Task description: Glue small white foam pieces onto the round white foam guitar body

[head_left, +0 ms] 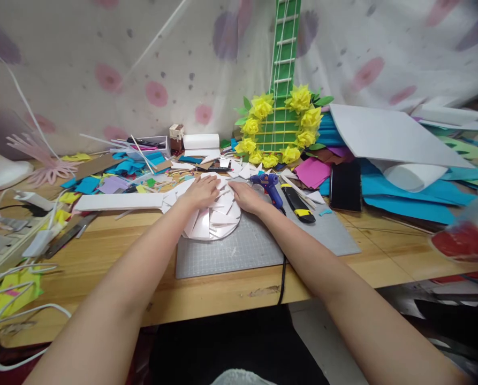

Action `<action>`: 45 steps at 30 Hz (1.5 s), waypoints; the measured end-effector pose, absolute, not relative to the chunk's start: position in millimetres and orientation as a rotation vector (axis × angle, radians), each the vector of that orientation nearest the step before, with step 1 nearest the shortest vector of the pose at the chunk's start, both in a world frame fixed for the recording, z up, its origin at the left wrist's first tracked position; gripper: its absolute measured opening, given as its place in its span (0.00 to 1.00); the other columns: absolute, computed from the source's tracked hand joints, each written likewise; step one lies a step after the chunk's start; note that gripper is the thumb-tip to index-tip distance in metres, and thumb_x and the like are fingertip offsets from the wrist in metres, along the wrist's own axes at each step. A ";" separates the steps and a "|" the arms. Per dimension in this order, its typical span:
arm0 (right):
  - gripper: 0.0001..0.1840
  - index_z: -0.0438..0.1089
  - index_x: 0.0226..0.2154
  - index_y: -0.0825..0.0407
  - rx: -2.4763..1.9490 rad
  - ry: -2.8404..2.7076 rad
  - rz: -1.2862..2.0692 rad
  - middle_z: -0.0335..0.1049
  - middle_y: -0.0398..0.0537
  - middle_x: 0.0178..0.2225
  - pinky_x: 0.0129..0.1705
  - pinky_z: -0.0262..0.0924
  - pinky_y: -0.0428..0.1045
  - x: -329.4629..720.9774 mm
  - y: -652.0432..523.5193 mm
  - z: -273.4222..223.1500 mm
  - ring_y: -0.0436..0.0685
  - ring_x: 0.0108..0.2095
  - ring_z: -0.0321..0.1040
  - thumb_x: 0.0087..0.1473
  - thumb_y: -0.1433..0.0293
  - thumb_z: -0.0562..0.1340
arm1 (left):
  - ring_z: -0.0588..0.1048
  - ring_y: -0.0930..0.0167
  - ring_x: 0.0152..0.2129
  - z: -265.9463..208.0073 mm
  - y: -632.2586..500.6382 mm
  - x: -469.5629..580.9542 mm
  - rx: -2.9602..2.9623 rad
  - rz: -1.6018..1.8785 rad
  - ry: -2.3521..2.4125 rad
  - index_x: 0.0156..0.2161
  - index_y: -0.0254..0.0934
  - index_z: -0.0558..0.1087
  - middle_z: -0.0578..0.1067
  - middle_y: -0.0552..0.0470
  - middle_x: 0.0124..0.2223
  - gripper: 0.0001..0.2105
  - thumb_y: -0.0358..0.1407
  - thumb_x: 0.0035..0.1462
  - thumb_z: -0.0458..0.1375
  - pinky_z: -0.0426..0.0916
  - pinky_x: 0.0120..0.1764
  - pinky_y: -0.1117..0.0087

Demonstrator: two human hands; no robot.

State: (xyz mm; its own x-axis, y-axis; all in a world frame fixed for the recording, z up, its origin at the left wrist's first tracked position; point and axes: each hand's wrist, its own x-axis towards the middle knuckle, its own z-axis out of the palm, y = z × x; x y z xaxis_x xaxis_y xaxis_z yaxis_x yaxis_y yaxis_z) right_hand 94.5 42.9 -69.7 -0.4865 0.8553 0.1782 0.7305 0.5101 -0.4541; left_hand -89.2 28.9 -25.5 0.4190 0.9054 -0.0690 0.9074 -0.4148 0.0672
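A white guitar-shaped paper piece [225,219] lies flat, its round body covered with overlapping cut paper scraps and its long neck [120,201] reaching left. My left hand [202,192] rests palm down on the scraps, fingers stretched out. At the right rim of the body, my right hand [245,198] touches the edge with its fingers extended toward the left; some fingertips are hard to make out. Under the body is a grey cutting mat [239,254]. Just right of my right hand lie a blue glue gun [267,184] and a black-and-yellow utility knife [297,202].
A green guitar-like model with yellow paper flowers [298,99] stands at the back. Coloured paper scraps [128,167] litter the left. A black phone [345,187] lies beside stacked blue sheets [407,195]. White cables [17,299] and a power strip [6,248] occupy the left edge.
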 end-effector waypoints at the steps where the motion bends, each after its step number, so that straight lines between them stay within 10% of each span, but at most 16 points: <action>1: 0.24 0.60 0.55 0.58 -1.312 -2.380 0.462 0.62 0.56 0.56 0.58 0.50 0.56 95.2 44.1 -68.5 0.59 0.56 0.58 0.56 0.74 0.47 | 0.49 0.67 0.62 -24.9 28.7 -89.1 2.559 -0.042 1.645 0.61 0.35 0.56 0.53 0.46 0.65 0.25 0.39 0.61 0.39 0.39 0.61 0.58; 14: 0.30 0.51 0.62 0.53 -1.023 -2.597 0.798 0.47 0.52 0.64 0.63 0.39 0.55 118.1 77.2 -70.4 0.57 0.63 0.45 0.59 0.61 0.50 | 0.42 0.60 0.63 -16.1 36.0 -92.2 2.534 -0.285 1.522 0.65 0.41 0.47 0.43 0.44 0.67 0.43 0.63 0.49 0.45 0.33 0.61 0.57; 23: 0.32 0.51 0.62 0.54 -1.083 -2.638 0.780 0.46 0.52 0.64 0.64 0.36 0.56 117.9 81.5 -72.1 0.59 0.64 0.42 0.59 0.58 0.49 | 0.40 0.65 0.64 -1.3 38.8 -89.3 2.386 -0.369 1.506 0.65 0.42 0.47 0.40 0.51 0.68 0.31 0.52 0.59 0.36 0.35 0.61 0.60; 45: 0.33 0.47 0.63 0.56 -1.226 -2.554 0.829 0.42 0.50 0.65 0.65 0.33 0.53 111.9 71.0 -75.8 0.56 0.65 0.38 0.59 0.57 0.47 | 0.48 0.62 0.62 -0.7 59.0 -99.5 2.245 -0.342 1.457 0.64 0.43 0.51 0.40 0.52 0.68 0.47 0.54 0.38 0.58 0.47 0.59 0.68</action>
State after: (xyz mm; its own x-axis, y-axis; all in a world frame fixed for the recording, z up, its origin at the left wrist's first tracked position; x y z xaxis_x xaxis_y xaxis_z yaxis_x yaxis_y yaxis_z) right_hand 111.9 71.0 -75.8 -0.6401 0.7652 -0.0681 0.6595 0.5019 -0.5596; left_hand -99.5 59.0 -0.7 0.4143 0.8010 -0.4321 0.9096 -0.3484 0.2264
